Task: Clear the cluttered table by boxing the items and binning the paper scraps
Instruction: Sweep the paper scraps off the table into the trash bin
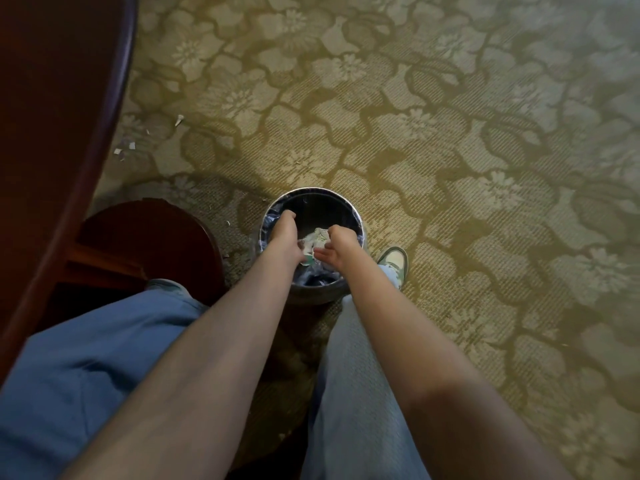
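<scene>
both forearms were stretched down past legs in blue jeans [104, 341] to a round bin [311, 190] set on the patterned carpet [450, 133]. the left hand [285, 233] and right hand [335, 245] were held inside its rim, fingers curled downward; whether anything was gripped could not be told. crumpled paper scraps [318, 237] were seen between them, inside the dark liner [270, 220]. farther off, small loose scraps [131, 146] were seen on the carpet beside the dark table [52, 98].

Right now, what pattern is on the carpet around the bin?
The carpet is olive-green with pale flowers; head view.
</scene>
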Demonstrator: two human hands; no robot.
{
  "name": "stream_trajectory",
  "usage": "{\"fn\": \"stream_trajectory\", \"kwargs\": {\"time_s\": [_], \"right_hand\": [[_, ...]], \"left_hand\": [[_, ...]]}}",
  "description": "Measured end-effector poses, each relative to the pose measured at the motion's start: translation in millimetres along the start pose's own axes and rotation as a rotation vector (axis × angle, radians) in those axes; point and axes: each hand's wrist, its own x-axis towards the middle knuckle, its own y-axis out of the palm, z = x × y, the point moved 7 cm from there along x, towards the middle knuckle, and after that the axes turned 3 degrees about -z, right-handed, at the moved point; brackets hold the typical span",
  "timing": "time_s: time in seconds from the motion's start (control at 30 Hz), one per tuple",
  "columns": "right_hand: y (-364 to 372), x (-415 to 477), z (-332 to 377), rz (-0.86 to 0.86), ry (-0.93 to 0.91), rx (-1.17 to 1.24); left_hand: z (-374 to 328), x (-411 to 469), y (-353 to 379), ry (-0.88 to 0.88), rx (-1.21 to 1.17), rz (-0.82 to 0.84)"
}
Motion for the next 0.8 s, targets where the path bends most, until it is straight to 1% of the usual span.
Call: {"fn": "stream_trajectory", "kwargs": {"time_s": [0.17,0.33,0.5,0.67,0.73,0.8], "right_hand": [[-13,-10,3,-0.024,-0.066,-0.070],[-28,-37,7,-0.031,-0.142,-0.151],[-32,-85,22,-0.063,-0.229,-0.168],[-28,-140,53,-0.088,-0.430,-0.157],[-26,-163,66,-0.081,-0.523,-0.127],[-24,-186,77,-0.067,-0.596,-0.098]], "left_hand": [[-8,-24,-3,0.044,0.082,0.013],[-21,-55,-7,0.208,0.245,-0.002],[-35,-103,-11,0.346,0.287,0.020],[-54,-161,-9,0.520,0.349,0.045],[-65,-187,-8,0.605,0.373,0.060],[-75,-213,-9,0.650,0.371,0.088]]}}
